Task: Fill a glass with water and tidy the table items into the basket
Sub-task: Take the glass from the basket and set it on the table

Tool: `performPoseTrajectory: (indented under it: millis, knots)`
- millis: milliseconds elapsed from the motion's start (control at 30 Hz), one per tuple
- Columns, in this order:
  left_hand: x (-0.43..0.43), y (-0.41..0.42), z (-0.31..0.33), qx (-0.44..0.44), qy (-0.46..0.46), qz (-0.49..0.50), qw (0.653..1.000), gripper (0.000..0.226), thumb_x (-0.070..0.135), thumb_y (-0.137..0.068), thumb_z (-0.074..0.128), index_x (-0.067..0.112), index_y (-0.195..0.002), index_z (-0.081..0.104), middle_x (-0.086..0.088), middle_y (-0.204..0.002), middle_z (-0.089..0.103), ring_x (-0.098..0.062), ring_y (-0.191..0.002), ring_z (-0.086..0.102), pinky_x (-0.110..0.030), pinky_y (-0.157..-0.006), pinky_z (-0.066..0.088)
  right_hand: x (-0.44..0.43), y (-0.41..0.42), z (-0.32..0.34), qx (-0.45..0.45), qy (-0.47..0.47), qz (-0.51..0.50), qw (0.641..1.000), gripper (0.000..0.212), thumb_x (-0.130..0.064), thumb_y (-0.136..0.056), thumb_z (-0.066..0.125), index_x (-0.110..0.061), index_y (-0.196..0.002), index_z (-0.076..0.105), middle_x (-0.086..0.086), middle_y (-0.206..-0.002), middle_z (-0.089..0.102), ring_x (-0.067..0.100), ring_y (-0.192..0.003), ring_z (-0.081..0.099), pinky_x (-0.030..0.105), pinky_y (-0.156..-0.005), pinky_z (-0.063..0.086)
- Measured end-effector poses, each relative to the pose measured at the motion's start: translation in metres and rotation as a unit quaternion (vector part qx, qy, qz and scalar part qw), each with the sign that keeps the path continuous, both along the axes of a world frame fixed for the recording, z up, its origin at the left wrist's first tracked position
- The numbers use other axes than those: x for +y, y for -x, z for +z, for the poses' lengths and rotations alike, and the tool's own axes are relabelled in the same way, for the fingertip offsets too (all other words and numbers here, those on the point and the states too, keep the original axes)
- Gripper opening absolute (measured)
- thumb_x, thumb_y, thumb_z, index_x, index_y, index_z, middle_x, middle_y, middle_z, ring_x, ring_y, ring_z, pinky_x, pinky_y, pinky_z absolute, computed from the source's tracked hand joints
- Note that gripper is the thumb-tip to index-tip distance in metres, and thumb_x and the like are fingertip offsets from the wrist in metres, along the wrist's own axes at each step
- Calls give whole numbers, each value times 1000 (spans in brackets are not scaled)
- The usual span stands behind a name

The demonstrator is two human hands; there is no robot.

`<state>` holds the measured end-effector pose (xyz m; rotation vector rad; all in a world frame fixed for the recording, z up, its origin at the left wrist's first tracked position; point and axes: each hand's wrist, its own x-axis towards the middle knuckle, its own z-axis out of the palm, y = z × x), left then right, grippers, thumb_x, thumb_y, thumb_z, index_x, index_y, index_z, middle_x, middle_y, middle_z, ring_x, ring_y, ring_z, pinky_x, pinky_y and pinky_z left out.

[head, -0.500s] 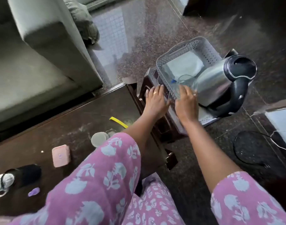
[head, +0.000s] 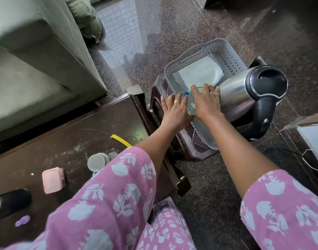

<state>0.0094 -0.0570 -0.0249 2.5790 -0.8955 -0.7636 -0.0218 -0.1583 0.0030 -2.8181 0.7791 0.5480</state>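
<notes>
Stool (head: 190, 141) holds basket (head: 205, 49); left hand (head: 174, 109), right hand (head: 207, 103) flank glass (head: 190, 102)

The right hand (head: 207, 105) slid forward along the near-left edge of the basket (head: 230, 56) until its spread fingers lay against the kettle (head: 241, 94), while the glass (head: 190, 103), previously beyond its fingertips, ended up between it and the left hand (head: 174, 112).
</notes>
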Motion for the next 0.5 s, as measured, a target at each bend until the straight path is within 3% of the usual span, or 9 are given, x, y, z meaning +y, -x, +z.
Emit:
performPoseTrajectory:
  millis: [200, 333, 433, 500]
  knots:
    - [1, 6, -1, 39, 72, 30, 996, 92, 36, -77, 68, 13, -146, 12, -5, -152, 19, -30, -141, 4, -51, -112, -15, 3, 5, 12, -55, 31, 1, 998, 62, -9, -75, 66, -18, -130, 38, 21, -123, 44, 41, -120, 43, 50, -115, 5]
    - [14, 6, 10, 69, 188, 65, 978, 103, 33, -69, 76, 13, -146, 11, -6, -146, 31, -29, -137, 12, -47, -117, 3, 14, 4, 39, -111, 68, 12, 991, 68, -13, -70, 71, -19, -130, 39, 19, -118, 46, 40, -110, 50, 51, -113, 20]
    - [29, -3, 20, 64, 298, 148, 941, 91, 27, -69, 77, 10, -142, 26, -6, -138, 42, -25, -131, 28, -39, -114, 22, 37, -5, 62, -141, 35, 18, 989, 78, -12, -68, 73, -20, -135, 34, 18, -121, 42, 38, -104, 51, 44, -94, 44]
    - [46, -12, 26, 11, 371, 192, 908, 73, 24, -69, 76, 7, -132, 42, -4, -124, 56, -10, -118, 46, -29, -108, 34, 59, -15, 70, -153, 1, 35, 988, 83, -14, -69, 75, -21, -138, 31, 17, -124, 39, 37, -105, 50, 40, -84, 49]
